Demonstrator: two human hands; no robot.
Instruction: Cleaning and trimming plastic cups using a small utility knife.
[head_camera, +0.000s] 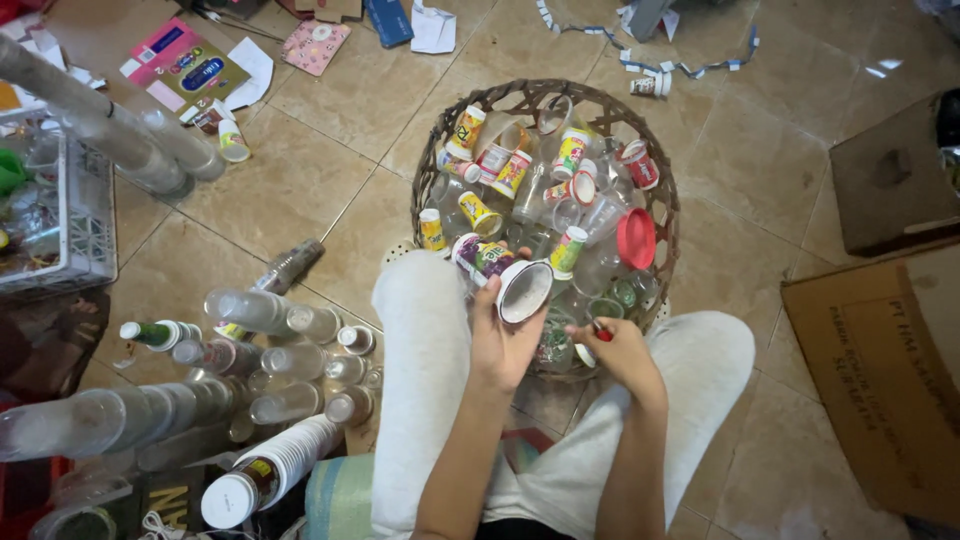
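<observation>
Tiled floor (300, 190) carries woven basket (668, 215) of mixed plastic cups between your knees. Your left hand (500, 340) grips printed cup (500, 272) tilted, mouth toward you for access. Your right hand (615, 350) pinches small red-tipped tool (601, 331) beside cup. Nested cup stacks (200, 400) lie sorted at left.

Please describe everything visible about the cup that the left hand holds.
The cup is a small plastic one with a colourful printed wrap, mostly purple and green, and a white inside. It lies tilted, its open mouth turned toward the camera and looking empty. The left hand grips it from below, over the edge of the woven basket.
</observation>
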